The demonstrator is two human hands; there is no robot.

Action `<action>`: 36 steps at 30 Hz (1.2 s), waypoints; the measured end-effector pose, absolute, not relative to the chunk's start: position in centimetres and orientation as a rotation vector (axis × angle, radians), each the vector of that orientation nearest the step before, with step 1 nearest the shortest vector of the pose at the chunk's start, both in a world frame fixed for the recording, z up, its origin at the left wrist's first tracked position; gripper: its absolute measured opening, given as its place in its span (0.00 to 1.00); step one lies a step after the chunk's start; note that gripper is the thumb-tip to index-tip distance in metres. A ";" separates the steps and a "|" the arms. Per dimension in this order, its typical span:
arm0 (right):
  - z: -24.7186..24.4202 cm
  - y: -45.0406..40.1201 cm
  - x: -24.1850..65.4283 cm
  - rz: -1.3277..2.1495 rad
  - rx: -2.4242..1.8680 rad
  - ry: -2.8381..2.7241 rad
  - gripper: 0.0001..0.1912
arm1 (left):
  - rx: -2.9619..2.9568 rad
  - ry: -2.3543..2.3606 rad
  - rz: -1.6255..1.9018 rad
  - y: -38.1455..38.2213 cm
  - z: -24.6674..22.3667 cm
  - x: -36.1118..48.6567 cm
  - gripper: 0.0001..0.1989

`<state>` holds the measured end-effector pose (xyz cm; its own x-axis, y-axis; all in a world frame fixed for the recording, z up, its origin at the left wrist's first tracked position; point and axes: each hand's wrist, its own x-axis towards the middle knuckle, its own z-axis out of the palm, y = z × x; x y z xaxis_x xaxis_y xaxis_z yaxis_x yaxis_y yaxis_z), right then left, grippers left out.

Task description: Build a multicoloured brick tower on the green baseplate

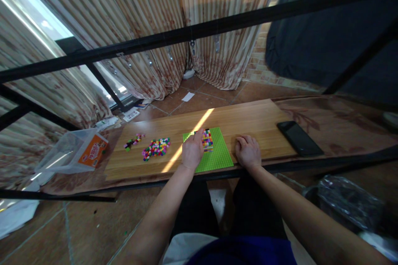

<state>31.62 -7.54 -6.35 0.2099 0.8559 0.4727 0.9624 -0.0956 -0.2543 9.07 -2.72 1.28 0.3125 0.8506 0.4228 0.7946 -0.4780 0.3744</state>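
Note:
A green studded baseplate (219,157) lies near the front edge of a wooden board. On its upper part sits a block of multicoloured toy bricks (207,138), set side by side in rows. My left hand (192,151) is over the left side of the baseplate, index finger at the left edge of the rows. Its fingers are drawn together, and whatever they hold is hidden. My right hand (248,150) rests on the board just right of the baseplate, fingers curled in, with nothing seen in them.
Loose bricks lie in a larger pile (156,148) and a smaller pile (133,142) on the wooden board (248,118). A clear plastic bin (68,149) with an orange label stands left. A black phone (299,138) lies right. A black metal bar (186,35) crosses beyond the board.

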 end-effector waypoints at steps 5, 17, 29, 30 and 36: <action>-6.5 -7.5 31.7 -0.261 -1.991 -1.673 0.14 | 2.455 1.544 0.895 -2.6 1.1 9.0 0.18; -6.5 -7.6 31.8 -0.264 -1.960 -1.704 0.14 | 2.063 1.687 1.265 -4.0 1.8 4.5 0.16; -7.7 -7.4 32.7 -0.360 -1.900 -1.733 0.14 | 1.703 2.328 0.915 -6.2 -2.3 -5.4 0.12; -7.8 -7.4 32.7 -0.361 -1.900 -1.736 0.14 | 1.690 2.339 0.865 -5.9 -2.2 -5.4 0.12; -7.9 -7.5 32.8 -0.367 -1.905 -1.747 0.14 | 1.774 2.316 0.753 -4.8 -2.0 -4.7 0.11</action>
